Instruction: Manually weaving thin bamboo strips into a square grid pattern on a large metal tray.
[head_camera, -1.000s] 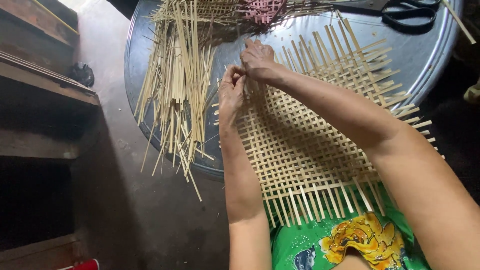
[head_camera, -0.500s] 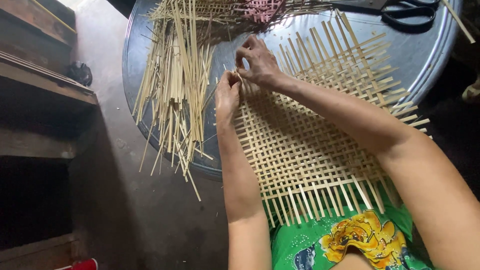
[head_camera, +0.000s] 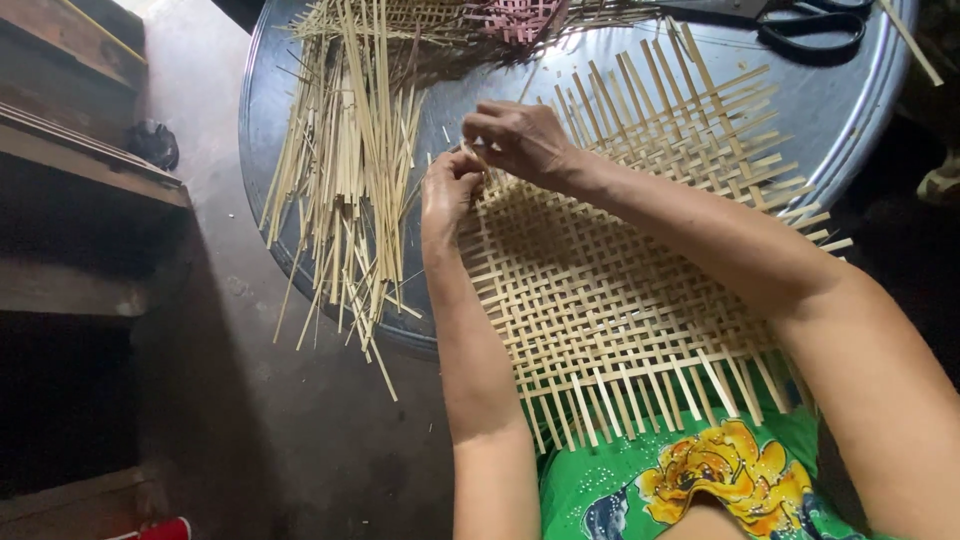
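Note:
A woven mat of pale bamboo strips (head_camera: 640, 290) lies across a round metal tray (head_camera: 850, 110) and reaches down to my lap. My left hand (head_camera: 450, 190) pinches a strip at the mat's far left edge. My right hand (head_camera: 520, 135) is just beyond it, its fingers closed on the same strip end (head_camera: 478, 158). Both hands touch the mat's open weave.
A loose bundle of bamboo strips (head_camera: 350, 170) lies on the tray's left side and hangs over its rim. Black scissors (head_camera: 810, 25) and a small pink woven piece (head_camera: 520, 18) sit at the tray's far edge. Dark wooden steps (head_camera: 80, 180) stand on the left.
Both hands have stayed at the mat's far left edge. The right hand has shifted slightly and its fingers have closed in on the strip beside the left hand.

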